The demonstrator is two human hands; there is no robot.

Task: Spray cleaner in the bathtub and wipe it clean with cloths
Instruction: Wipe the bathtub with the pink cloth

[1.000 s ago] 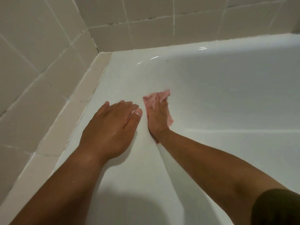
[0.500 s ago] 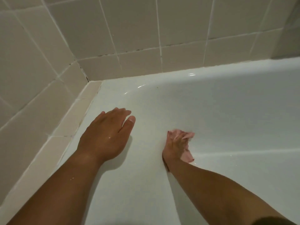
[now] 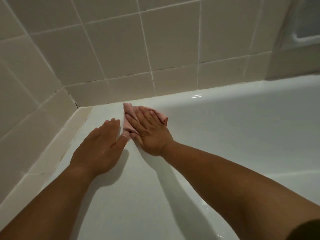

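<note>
The white bathtub (image 3: 225, 135) fills the lower right, its broad flat rim running from the near edge to the tiled corner. A crumpled pink cloth (image 3: 129, 116) lies on the rim near that corner. My right hand (image 3: 149, 130) presses flat on the cloth, fingers spread, with cloth showing past the fingertips and on both sides. My left hand (image 3: 99, 148) rests palm down on the rim just left of it, holding nothing, its thumb tip touching the cloth's near edge. No spray bottle is in view.
Beige wall tiles (image 3: 121, 49) rise behind and to the left of the tub, meeting at a corner with dark grout. A tiled ledge (image 3: 52, 149) borders the rim on the left. A white fixture (image 3: 304, 28) sits on the wall at the upper right.
My right hand has slid the pink cloth up from the tub's inner wall onto the rim near the corner and flattened on it. My left hand stayed planted on the rim.
</note>
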